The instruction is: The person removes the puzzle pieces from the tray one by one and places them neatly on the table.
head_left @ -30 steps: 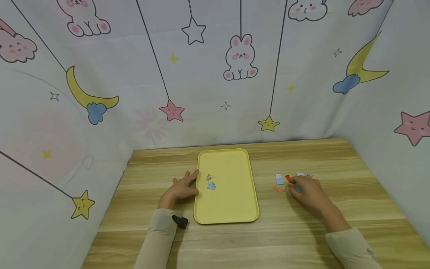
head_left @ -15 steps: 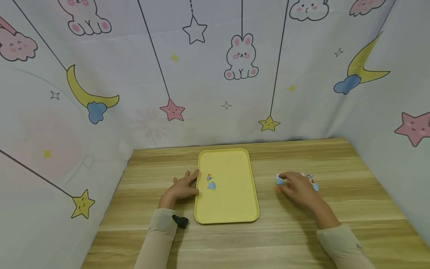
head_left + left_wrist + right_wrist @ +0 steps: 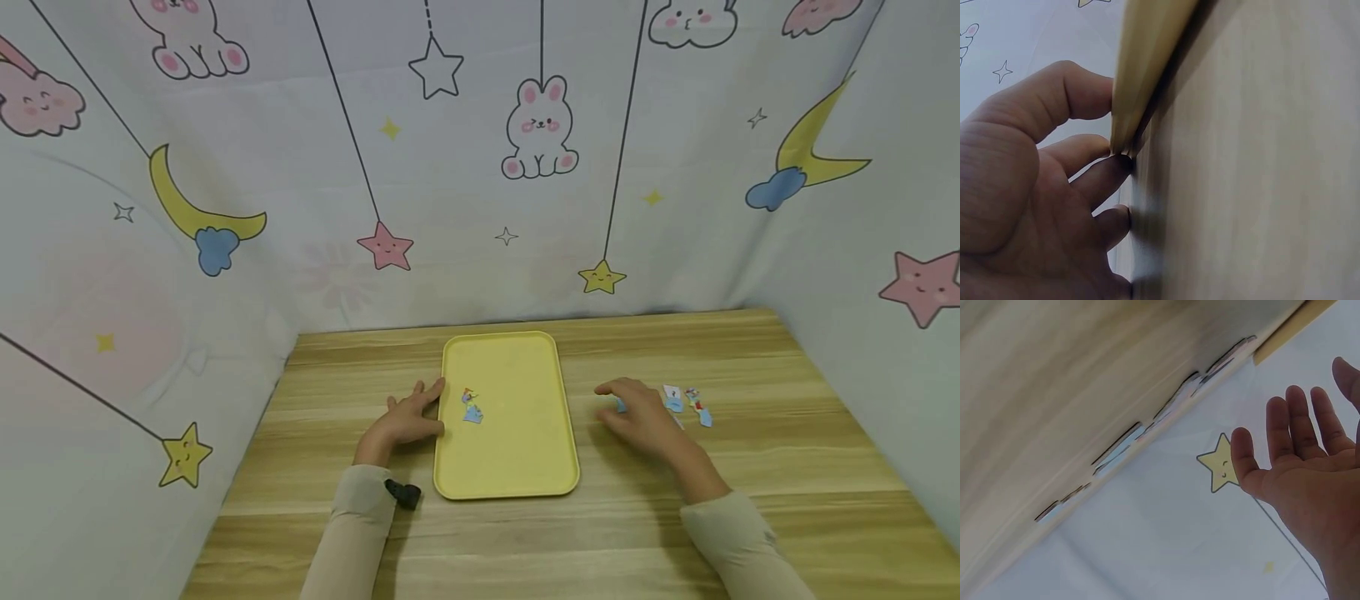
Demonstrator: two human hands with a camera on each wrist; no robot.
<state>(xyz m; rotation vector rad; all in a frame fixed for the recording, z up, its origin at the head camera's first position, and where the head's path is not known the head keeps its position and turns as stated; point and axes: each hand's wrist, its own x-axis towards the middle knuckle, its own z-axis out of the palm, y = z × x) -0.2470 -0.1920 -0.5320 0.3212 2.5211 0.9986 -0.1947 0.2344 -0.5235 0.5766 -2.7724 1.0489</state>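
My left hand (image 3: 405, 417) lies at the left side of the yellow tray (image 3: 517, 450), fingers spread, with thumb and fingertips touching its rim. In the left wrist view, the fingers meet the tray's edge (image 3: 1138, 69). Two small printed pieces, like jigsaw pieces (image 3: 472, 412), lie inside the tray near its left side. Right of the tray, my right hand (image 3: 641, 421) is above the table with thumb and forefinger apart; the right wrist view shows nothing in its straight fingers. It partly hides several flat printed pieces (image 3: 673, 400). More colourful pieces (image 3: 699, 408) lie just beyond it.
A wooden table (image 3: 480, 550) carries everything. A white cloth with cartoon stars and rabbits (image 3: 536, 133) hangs behind and along both sides. A small black object (image 3: 405, 495) is at the left cuff.
My right hand has moved left over the pieces, toward the tray, uncovering those on the right. The left hand, the tray and the two pieces in it stay put.
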